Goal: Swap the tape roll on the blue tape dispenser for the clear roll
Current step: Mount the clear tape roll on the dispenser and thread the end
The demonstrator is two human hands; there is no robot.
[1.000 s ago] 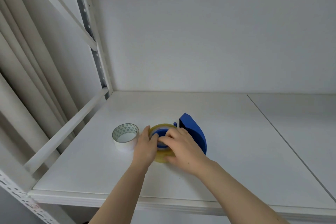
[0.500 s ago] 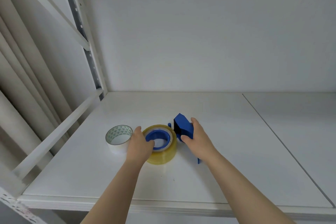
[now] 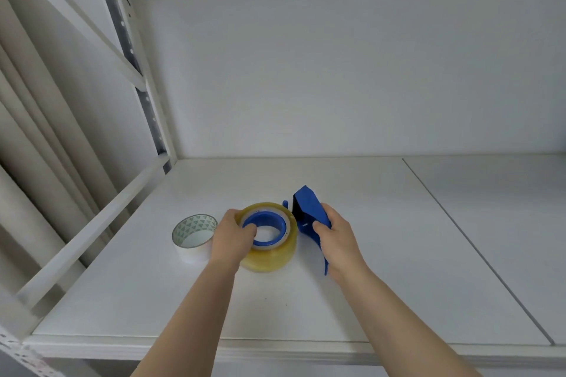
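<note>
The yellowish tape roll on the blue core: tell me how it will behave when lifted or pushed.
The yellowish tape roll looks thickly wound, so it is probably stiff and fairly heavy for its size. Lying flat on the shelf, it should slide rather than roll. Its glossy side may be slippery, so the left hand hooking the blue core seems the surer hold.

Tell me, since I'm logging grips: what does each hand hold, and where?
Left hand: yellowish tape roll, thumb inside its core. Right hand: blue dispenser body.
</note>
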